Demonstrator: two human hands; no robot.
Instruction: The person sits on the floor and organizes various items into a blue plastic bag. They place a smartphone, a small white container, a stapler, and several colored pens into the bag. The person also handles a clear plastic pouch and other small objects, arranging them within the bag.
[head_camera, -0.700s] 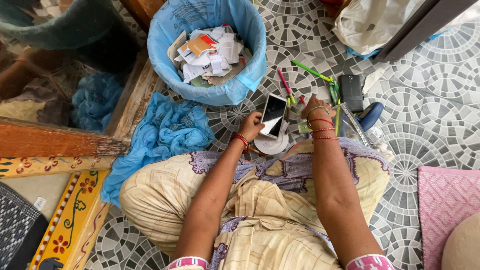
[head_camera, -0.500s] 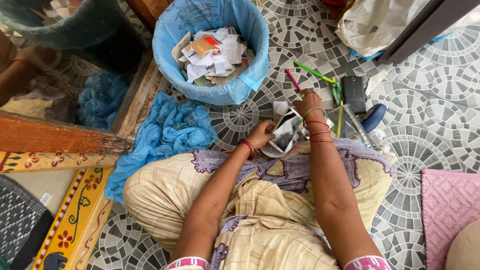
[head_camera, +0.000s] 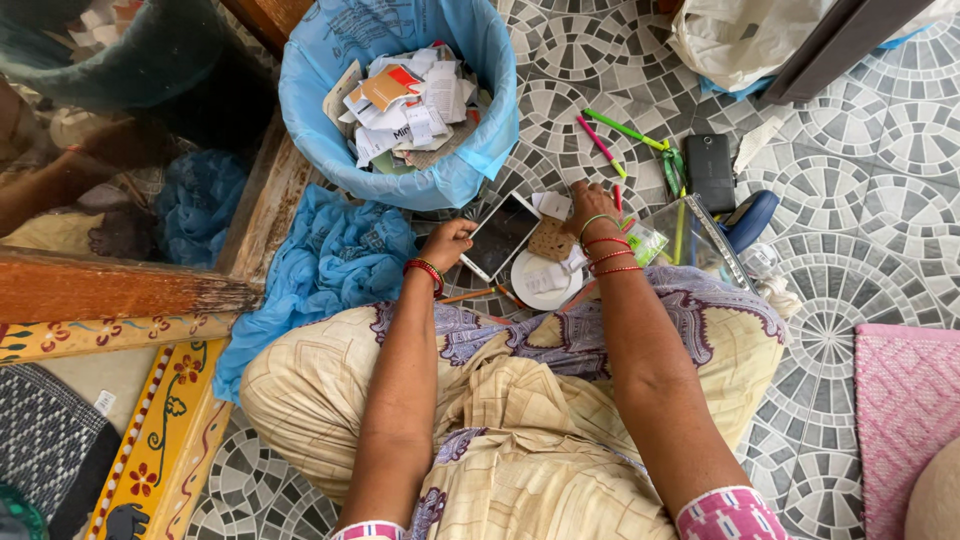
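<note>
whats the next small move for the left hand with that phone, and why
Probably lay the phone flat on the floor tiles beside the white disc. The left hand holds it tilted by one edge, low over the tiles, while the right hand reaches among the pens.

A home interior is being shown, seemingly a living space where work is being done on the floor. Patterned mosaic tiles (head_camera: 860, 190) are being used as flooring, a pink woven mat (head_camera: 905, 410) is lying at the right, a painted wooden frame (head_camera: 150, 440) is standing at the left, and a blue-lined wastebasket (head_camera: 400, 170) is being filled with paper scraps.
</note>
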